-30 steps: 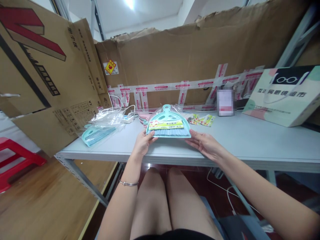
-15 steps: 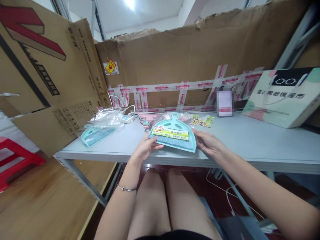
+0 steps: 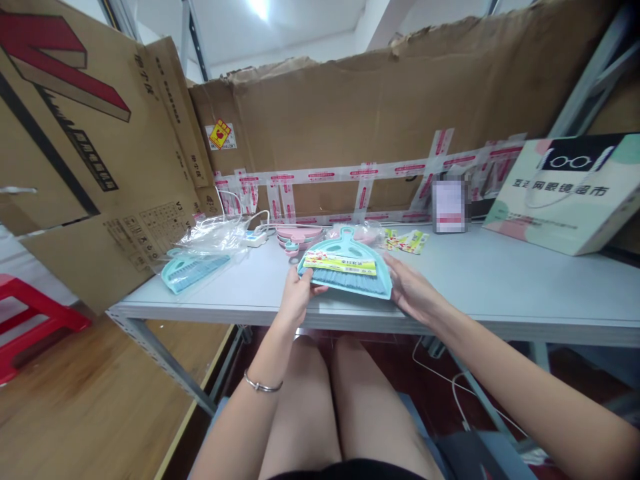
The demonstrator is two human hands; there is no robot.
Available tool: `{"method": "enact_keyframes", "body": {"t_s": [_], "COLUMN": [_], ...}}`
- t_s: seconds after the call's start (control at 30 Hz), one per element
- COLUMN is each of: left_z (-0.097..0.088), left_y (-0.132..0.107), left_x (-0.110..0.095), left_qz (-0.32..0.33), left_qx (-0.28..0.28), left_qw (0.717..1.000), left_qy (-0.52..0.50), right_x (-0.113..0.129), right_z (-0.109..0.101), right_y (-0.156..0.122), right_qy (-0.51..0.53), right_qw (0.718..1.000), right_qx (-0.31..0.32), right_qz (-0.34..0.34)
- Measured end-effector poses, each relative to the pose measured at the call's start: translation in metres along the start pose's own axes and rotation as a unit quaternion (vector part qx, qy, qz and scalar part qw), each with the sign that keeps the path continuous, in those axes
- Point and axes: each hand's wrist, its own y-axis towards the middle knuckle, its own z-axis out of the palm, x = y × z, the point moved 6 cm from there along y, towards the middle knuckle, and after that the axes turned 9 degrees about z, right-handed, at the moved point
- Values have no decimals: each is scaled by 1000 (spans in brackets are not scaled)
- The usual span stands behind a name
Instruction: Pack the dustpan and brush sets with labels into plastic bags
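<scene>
A light-blue dustpan point(image 3: 345, 241) is held between both hands above the table's front part, its handle pointing away from me. Inside it lies a blue-bristled brush point(image 3: 345, 280), and a yellow-green printed label point(image 3: 341, 263) crosses the set. My left hand point(image 3: 299, 293) grips the left corner, thumb on top and fingers underneath. At the right edge, my right hand point(image 3: 413, 287) is closed round the rim; some of its fingers are hidden behind the pan. Pink dustpans point(image 3: 300, 235) lie just behind.
On the left, another blue dustpan set point(image 3: 195, 270) lies beside crumpled clear bags point(image 3: 215, 237). A power strip point(image 3: 255, 238), more printed labels point(image 3: 407, 241), a phone-like upright screen point(image 3: 449, 207) and a printed box point(image 3: 565, 193) stand farther back. Cardboard point(image 3: 320, 127) walls the rear.
My left wrist and forearm have swung to the right, and the left thumb has shifted slightly along the corner. The dustpan's front edge is slightly higher. Both hands keep their hold.
</scene>
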Motion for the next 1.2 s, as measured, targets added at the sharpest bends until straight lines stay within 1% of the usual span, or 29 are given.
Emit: {"method": "enact_keyframes", "body": {"t_s": [0.03, 0.07, 0.1, 0.17, 0.23, 0.27, 0.37, 0.43, 0.5, 0.63, 0.67, 0.7, 0.77, 0.87, 0.97, 1.03, 1.1, 1.2], "left_z": [0, 0, 0, 0, 0, 1, 7, 10, 9, 5, 5, 5, 5, 6, 6, 6, 5, -1], "left_y": [0, 1, 1, 2, 2, 2, 0, -1, 0, 2, 2, 1, 0, -5, -10, -11, -10, -9], "left_x": [1, 1, 1, 1, -1, -2, -4, -3, -1, 1, 2, 2, 0, -5, -8, -9, -9, -10], "left_qz": [1, -1, -3, -10, -13, -13, -27, -41, -39, -16, -17, -19, -28, -51, -68, -56, -31, -1], "left_qx": [-5, -7, -6, 3, 15, 22, 76, 110, 108, 60, 54, 51, 51, 81, 104, 110, 99, 34], "left_qw": [1000, 1000, 1000, 999, 999, 999, 997, 992, 992, 997, 998, 998, 998, 994, 990, 991, 994, 999], "left_qy": [8, 16, 24, 35, 38, 32, -21, -47, -47, -36, -34, -31, -32, -55, -65, -53, -32, 12], "right_x": [0, 0, 0, -3, -7, -8, -9, -8, -5, 4, 6, 6, 3, -6, -11, -13, -14, -15], "right_z": [6, 9, 10, 6, 0, -2, -6, -7, -5, 7, 8, 7, 1, -9, -15, -17, -18, -16], "right_y": [-3, -6, -9, -9, -7, -4, 1, 0, -6, -22, -25, -27, -28, -30, -35, -39, -42, -45], "right_qy": [14, 28, 40, 48, 47, 47, 43, 39, 34, 16, 9, 5, 5, 32, 54, 60, 61, 59], "right_qw": [999, 998, 998, 997, 995, 995, 994, 994, 994, 991, 990, 991, 994, 993, 989, 988, 986, 985], "right_qx": [29, 39, 33, -6, -42, -48, -48, -45, -22, 97, 113, 111, 72, -6, -44, -60, -80, -107], "right_qz": [16, 29, 42, 64, 76, 78, 85, 94, 100, 89, 82, 78, 84, 118, 132, 132, 132, 123]}}
